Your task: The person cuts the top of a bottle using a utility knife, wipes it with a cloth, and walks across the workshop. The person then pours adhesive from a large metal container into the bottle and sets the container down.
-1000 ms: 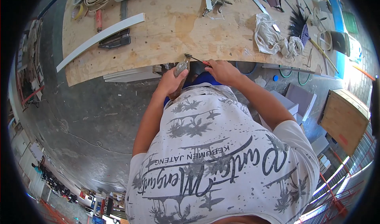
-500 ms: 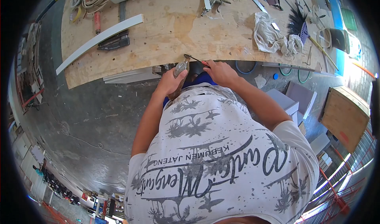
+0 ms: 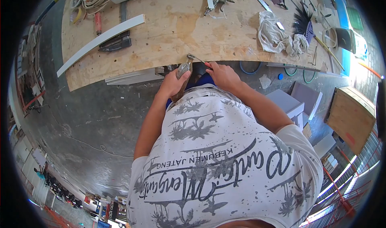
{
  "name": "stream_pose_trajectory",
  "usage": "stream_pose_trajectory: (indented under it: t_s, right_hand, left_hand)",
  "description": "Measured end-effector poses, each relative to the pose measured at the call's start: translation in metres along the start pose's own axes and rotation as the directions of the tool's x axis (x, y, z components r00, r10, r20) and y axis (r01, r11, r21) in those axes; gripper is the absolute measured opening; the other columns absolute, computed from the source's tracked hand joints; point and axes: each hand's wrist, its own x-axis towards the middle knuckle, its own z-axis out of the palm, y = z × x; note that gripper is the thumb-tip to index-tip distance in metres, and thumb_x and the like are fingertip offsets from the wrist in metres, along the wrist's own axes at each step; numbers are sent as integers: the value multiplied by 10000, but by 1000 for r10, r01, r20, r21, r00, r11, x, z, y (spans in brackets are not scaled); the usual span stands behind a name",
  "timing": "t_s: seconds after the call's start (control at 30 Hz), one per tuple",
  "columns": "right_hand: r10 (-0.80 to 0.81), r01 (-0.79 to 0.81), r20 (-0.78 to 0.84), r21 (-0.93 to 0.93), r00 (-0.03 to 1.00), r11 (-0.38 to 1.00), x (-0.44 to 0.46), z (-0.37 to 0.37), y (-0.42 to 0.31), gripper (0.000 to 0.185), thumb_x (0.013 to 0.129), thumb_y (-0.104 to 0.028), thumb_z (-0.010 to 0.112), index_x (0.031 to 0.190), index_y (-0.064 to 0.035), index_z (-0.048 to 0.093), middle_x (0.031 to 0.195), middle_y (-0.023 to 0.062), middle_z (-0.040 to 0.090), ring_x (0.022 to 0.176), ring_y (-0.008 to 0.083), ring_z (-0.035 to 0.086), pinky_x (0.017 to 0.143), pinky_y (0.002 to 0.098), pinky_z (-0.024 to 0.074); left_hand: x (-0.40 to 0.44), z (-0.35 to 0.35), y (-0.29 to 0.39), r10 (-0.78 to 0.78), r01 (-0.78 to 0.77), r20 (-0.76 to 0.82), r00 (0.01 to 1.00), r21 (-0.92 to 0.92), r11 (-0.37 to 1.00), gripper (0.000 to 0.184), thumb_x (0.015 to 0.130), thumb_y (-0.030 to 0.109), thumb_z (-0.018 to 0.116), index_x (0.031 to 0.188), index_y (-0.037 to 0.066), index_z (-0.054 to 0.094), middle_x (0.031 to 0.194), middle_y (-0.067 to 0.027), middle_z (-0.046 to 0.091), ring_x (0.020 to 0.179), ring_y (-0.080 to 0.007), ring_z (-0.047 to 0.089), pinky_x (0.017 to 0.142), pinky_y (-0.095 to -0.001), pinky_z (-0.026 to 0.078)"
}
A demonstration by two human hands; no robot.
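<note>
My left hand (image 3: 174, 82) is closed around a clear bottle (image 3: 184, 68) at the front edge of the wooden table (image 3: 169, 39). The bottle's neck points toward the table. My right hand (image 3: 223, 75) grips the red handle of a thin tool (image 3: 200, 60). The dark tip of this tool meets the mouth of the bottle. What kind of tool it is cannot be made out. The bottle's lower part is partly hidden by my left hand.
On the table lie a long white strip (image 3: 102, 42), a black clamp (image 3: 115, 43), a spray gun (image 3: 218, 2), a white cloth (image 3: 273, 35) and a dark brush (image 3: 304, 26). A wooden box (image 3: 351, 119) and grey panels (image 3: 285, 103) stand at the right.
Both hands keep their hold on the bottle and the tool. The tool's angle at the bottle mouth differs very slightly, and the view has shifted a little.
</note>
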Motion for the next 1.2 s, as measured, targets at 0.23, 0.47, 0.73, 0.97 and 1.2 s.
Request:
stream_pose_trajectory:
  t_s: [0.23,0.47,0.73,0.97,1.2]
  right_hand:
    - [-53,53,6,19,999,998,2,4,11,352,1044,-355,526,1211,-49,572,965,250,730,893,469,691,774,569,542]
    - [-48,48,35,-20,998,999,3,1,9,353,1043,-356,527,1211,-49,571,917,249,727,853,463,694,746,572,545]
    - [-53,53,-2,-20,999,998,4,9,12,357,1046,-358,522,1203,-40,562,908,251,724,832,472,692,725,581,543]
    - [-15,14,17,25,1000,1000,1,2,8,361,1044,-355,527,1226,-45,559,957,253,727,868,474,692,754,579,547]
    - [-6,6,61,-5,998,1000,4,1,5,355,1044,-351,527,1210,-39,556,992,251,728,901,471,692,780,576,546]
  left_hand:
    - [3,4,-7,66,-66,-38,997,-1,998,703,950,657,579,1188,1,662,989,-198,730,927,-318,697,863,-414,525]
    - [2,1,-5,21,-21,3,1000,-35,999,685,953,634,589,1216,6,667,1083,-213,731,1030,-356,690,917,-418,516]
    - [4,4,-10,61,-61,-29,998,-17,998,668,955,627,598,1174,-1,660,998,-183,734,921,-291,694,869,-403,524]
    - [6,6,-15,42,-42,-26,999,-8,999,656,959,607,605,1207,2,656,1011,-184,733,929,-298,694,871,-404,523]
    - [6,3,-12,25,-25,1,1000,-10,1000,641,963,592,606,1225,9,652,1052,-202,732,971,-312,693,898,-405,519]
